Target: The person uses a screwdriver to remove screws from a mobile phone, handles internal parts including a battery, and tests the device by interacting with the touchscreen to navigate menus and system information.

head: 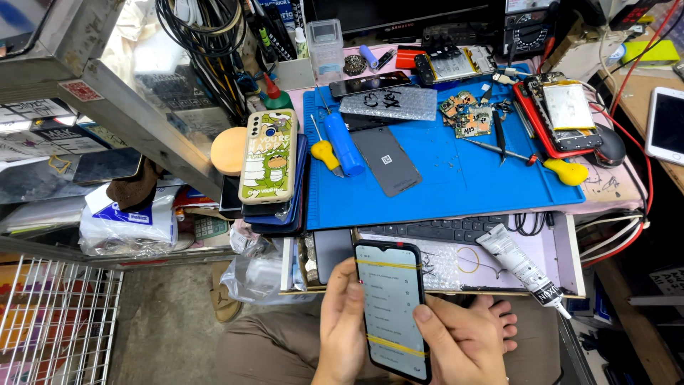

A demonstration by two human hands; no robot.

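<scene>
Yellow rubber bands [385,264] cross the lit phone [392,310] we're gripping over our lap, left hand [340,324] and right hand [456,339] both clasping its edges. A band could probably slip off if our thumbs nudge it sideways.
</scene>
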